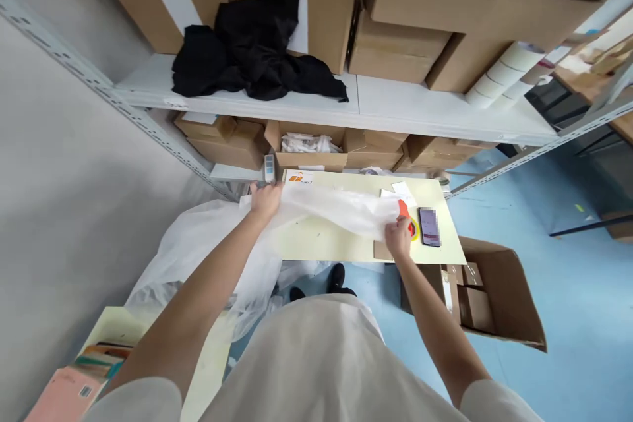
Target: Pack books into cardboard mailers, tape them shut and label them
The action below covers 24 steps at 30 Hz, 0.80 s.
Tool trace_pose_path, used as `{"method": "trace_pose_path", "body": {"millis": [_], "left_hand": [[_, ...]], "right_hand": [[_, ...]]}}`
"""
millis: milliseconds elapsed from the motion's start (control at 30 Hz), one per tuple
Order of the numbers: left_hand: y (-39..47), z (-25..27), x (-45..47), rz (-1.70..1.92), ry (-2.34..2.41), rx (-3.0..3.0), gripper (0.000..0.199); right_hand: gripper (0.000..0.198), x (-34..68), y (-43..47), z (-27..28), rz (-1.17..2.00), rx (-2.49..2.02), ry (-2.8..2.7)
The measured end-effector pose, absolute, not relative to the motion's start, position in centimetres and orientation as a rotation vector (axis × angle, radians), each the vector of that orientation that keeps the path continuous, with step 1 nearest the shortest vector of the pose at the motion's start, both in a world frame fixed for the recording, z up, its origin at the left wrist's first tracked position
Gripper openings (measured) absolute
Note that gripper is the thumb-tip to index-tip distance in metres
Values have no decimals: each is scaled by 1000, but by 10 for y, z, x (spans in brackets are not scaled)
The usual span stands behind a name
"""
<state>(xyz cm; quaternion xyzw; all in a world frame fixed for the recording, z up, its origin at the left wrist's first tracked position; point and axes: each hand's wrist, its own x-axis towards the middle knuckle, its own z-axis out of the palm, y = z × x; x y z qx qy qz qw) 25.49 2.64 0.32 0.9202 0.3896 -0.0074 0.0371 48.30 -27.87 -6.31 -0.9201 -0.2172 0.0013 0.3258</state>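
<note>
A strip of thin, translucent white packing sheet [336,208] is stretched across the pale yellow table [341,252]. My left hand [267,201] is closed on its left part, close to the table's left edge. At the other end my right hand [398,237] has its fingers closed on the sheet's edge. Just beyond the right hand lie an orange-red item [404,209] and a yellow tape roll [415,229], both partly covered. A phone [429,227] rests farther right. More of the sheeting [208,244] hangs in a loose heap on the left, below my left arm.
A shelf [395,105] behind the table bears cartons [297,13], black cloth [257,46] and white rolls [504,72]. An open carton [514,290] with small boxes stands at the table's right. Pink-covered folders [64,395] lie at lower left.
</note>
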Motion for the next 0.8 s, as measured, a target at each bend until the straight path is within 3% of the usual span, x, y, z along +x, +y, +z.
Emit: {"method": "trace_pose_path", "body": {"millis": [133,333,600,800], "left_hand": [[19,-41,273,-56,1138,2856,43],[-6,-82,293,-84,1181,2818,52],[-113,-137,306,-381,971,2737,69],[-124,-166,296,-632,1088,2556,74]], "right_hand": [[16,482,-293,-113,211,-2504,-716],[28,495,-301,-156,489,-2574,-926],[71,470,-313,-160,438,-2616,-1173],[67,476,-280,-174,724,-2482,-1303]]}}
